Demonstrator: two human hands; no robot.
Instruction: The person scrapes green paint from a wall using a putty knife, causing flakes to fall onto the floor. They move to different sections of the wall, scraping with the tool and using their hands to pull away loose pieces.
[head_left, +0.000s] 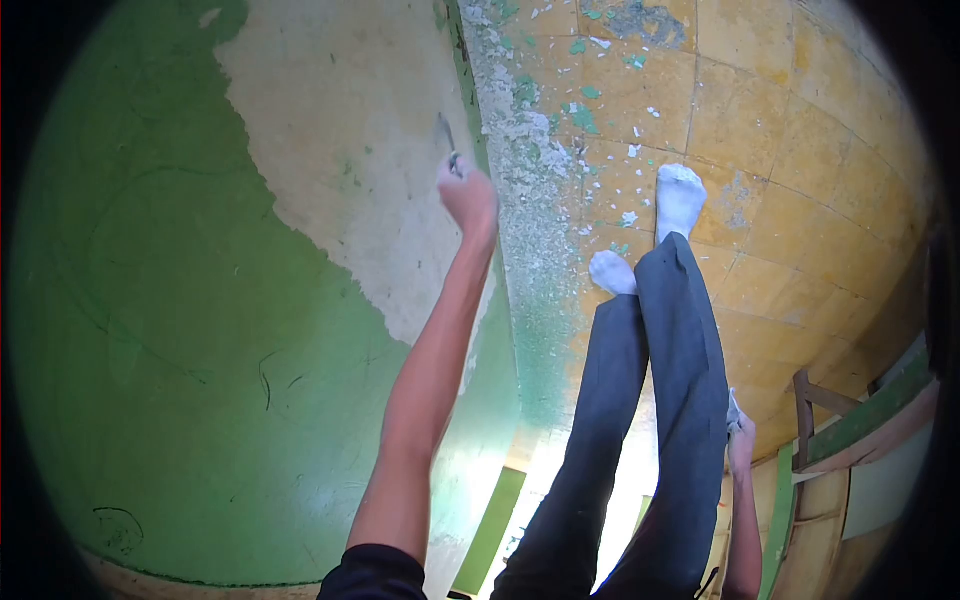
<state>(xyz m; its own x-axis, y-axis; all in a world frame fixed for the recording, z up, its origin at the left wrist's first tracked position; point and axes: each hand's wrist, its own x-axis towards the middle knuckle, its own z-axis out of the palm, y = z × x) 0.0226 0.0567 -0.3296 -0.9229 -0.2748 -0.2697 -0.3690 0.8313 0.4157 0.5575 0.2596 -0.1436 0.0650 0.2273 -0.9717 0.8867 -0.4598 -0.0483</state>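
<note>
My left hand (468,200) is closed round the handle of a thin scraper-like tool (446,132). Its narrow dark blade points at the pale bared patch (340,150) of a green wall (160,250), close to the wall's lower edge; whether it touches cannot be told. On the other side of my legs, my right hand (741,440) is closed beside my trouser leg, round something small and greyish-white that I cannot make out.
White and green paint flakes (583,118) lie on the yellow tiled floor (740,120), with pale dust along the wall. My feet in whitish socks (680,195) rest on the tiles. Wooden furniture (830,400) stands at the lower right, near a bright opening.
</note>
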